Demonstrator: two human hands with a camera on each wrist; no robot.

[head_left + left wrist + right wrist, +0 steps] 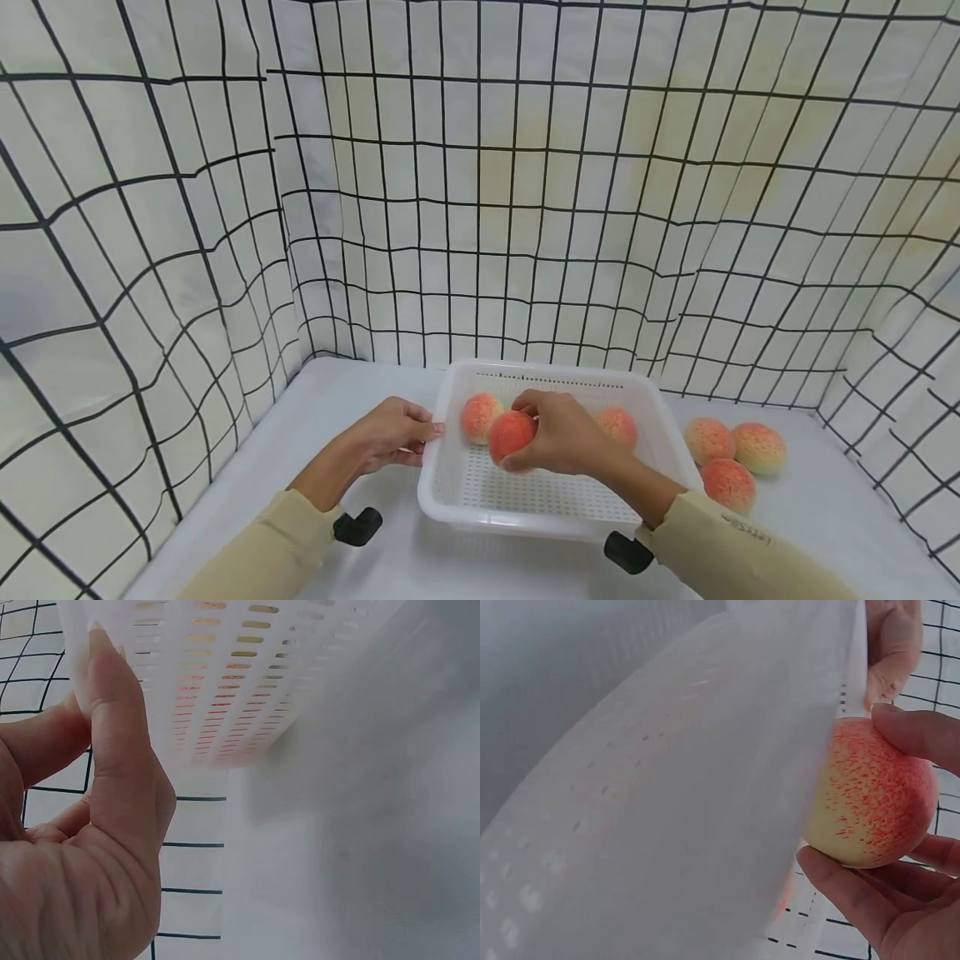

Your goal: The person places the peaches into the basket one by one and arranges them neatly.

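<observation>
My right hand [564,433] holds a red-and-yellow peach [512,440] between thumb and fingers, over the inside of a white perforated plastic basket [555,522]. In the right wrist view, the held peach [874,795] shows past the basket's wall, with the thumb on one side and fingers on the other. My left hand [392,435] pinches the basket's left rim; the left wrist view shows its thumb [116,712] along the outer wall. Inside the basket, one peach [481,417] lies left of the held one and another peach [618,427] lies to the right, partly behind my right hand.
To the basket's right on the white table [375,558] sit three more peaches: one at the left [708,440], a yellower peach [759,447] and a redder peach [727,485] in front. A black wire grid [480,204] over white sheeting walls in the back and sides.
</observation>
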